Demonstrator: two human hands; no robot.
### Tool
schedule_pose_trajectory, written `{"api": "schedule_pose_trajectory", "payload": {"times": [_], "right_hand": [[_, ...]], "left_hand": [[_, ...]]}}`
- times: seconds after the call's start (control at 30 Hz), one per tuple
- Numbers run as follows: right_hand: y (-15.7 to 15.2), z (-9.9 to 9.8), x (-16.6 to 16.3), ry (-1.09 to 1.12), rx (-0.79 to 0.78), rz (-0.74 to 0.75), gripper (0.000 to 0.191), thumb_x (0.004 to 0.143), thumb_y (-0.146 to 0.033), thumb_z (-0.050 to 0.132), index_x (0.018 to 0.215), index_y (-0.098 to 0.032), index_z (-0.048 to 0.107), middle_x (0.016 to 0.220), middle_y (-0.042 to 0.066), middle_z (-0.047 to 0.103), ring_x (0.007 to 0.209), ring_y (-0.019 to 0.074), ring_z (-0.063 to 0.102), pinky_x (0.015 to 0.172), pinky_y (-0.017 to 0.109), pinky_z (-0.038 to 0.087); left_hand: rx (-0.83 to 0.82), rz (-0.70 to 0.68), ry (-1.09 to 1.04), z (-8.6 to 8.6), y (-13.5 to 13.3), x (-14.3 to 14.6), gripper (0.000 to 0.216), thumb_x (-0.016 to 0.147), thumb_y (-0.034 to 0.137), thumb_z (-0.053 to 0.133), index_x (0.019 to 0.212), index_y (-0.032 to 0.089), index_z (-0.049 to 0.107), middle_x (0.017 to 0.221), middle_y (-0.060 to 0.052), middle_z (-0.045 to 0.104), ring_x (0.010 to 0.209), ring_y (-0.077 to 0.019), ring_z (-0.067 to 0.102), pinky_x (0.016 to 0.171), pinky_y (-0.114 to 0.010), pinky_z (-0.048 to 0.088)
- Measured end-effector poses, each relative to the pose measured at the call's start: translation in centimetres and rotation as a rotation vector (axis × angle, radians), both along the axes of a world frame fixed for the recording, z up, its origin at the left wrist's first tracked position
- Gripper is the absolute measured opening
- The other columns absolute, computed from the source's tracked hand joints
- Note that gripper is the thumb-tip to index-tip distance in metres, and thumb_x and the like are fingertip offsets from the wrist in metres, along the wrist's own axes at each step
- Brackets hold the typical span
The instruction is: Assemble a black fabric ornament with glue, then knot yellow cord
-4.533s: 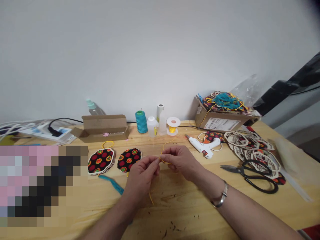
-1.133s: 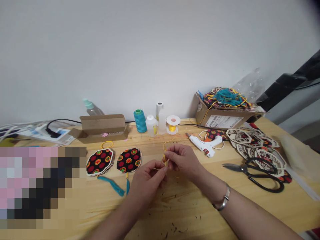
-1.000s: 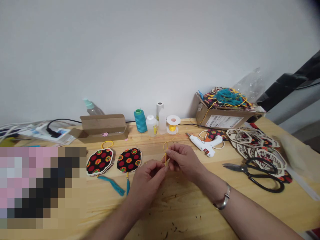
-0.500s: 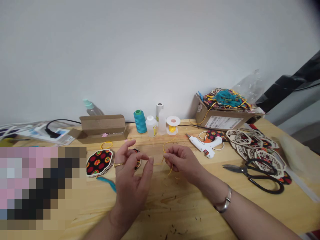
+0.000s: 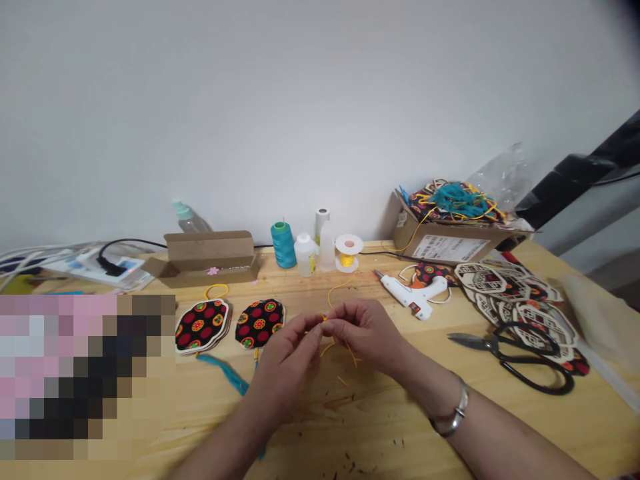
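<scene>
Above the pale wooden desk [image 5: 350, 427], the left hand [image 5: 287, 353] and right hand [image 5: 367, 330] meet fingertip to fingertip — both pinched shut on the thin yellow cord [image 5: 325, 320] between them, its loose ends dangling toward the person.

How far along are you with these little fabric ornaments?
Two black flower-print fabric ornaments lie flat, looking finished. In hand: the left hand and right hand pinch a thin yellow cord between them. Left, it seems: the pile of pale wooden lattice cutouts at the right.
</scene>
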State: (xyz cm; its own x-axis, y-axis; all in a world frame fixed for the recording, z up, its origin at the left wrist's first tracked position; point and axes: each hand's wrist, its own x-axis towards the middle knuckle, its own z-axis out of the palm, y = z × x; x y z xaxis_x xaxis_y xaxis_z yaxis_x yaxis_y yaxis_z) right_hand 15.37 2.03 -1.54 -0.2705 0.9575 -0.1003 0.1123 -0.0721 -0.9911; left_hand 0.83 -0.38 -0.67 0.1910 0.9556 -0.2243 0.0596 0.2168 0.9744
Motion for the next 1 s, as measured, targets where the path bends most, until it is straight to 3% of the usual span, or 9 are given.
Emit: {"api": "schedule_pose_trajectory", "payload": {"times": [0.1,0.23,0.5,0.7,1.0], "right_hand": [[0.0,0.1,-0.1,0.036,-0.015,0.018,0.01,0.07,-0.021,0.059,0.064,-0.014,0.06,0.053,-0.004,0.053,0.048,0.0058,0.041,0.046,0.019,0.031],[0.1,0.2,-0.1,0.074,-0.074,-0.003,0.011,0.068,-0.023,0.062,0.064,-0.014,0.058,0.049,-0.005,0.05,0.044,0.005,0.039,0.043,0.018,0.029],[0.3,0.2,0.6,0.12,-0.198,0.063,0.017,0.068,-0.029,0.064,0.067,-0.013,0.058,0.048,-0.005,0.051,0.038,0.0035,0.037,0.037,0.016,0.025],[0.4,0.0,0.8,0.197,-0.254,0.115,0.019,0.067,-0.03,0.066,0.065,-0.013,0.057,0.046,-0.006,0.05,0.035,0.0032,0.035,0.034,0.016,0.024],[0.6,0.5,1.0,0.055,-0.139,0.119,0.02,0.072,-0.034,0.059,0.07,-0.013,0.06,0.052,-0.004,0.051,0.039,0.0044,0.035,0.038,0.018,0.026]], "left_hand": [[0.003,-0.003,0.059,0.2,0.1,-0.1,0.018,0.076,0.033,0.056,0.073,0.016,0.061,0.061,0.004,0.05,0.05,-0.0068,0.035,0.047,-0.018,0.028],[0.004,0.009,0.07,0.1,0.2,-0.2,0.02,0.075,0.034,0.058,0.07,0.015,0.061,0.061,0.003,0.053,0.05,-0.0065,0.036,0.047,-0.018,0.028],[-0.175,-0.025,-0.295,-0.5,0.5,-0.5,0.015,0.072,0.028,0.065,0.07,0.013,0.064,0.057,0.003,0.053,0.044,-0.0028,0.032,0.042,-0.016,0.023],[-0.245,-0.031,-0.366,-0.2,0.4,-0.5,0.012,0.069,0.025,0.068,0.069,0.013,0.065,0.057,0.002,0.055,0.045,-0.0022,0.038,0.041,-0.014,0.025],[-0.155,0.015,-0.269,-0.6,0.7,-0.7,0.013,0.07,0.027,0.066,0.07,0.014,0.064,0.058,0.003,0.056,0.043,-0.0019,0.033,0.04,-0.015,0.023]]}}
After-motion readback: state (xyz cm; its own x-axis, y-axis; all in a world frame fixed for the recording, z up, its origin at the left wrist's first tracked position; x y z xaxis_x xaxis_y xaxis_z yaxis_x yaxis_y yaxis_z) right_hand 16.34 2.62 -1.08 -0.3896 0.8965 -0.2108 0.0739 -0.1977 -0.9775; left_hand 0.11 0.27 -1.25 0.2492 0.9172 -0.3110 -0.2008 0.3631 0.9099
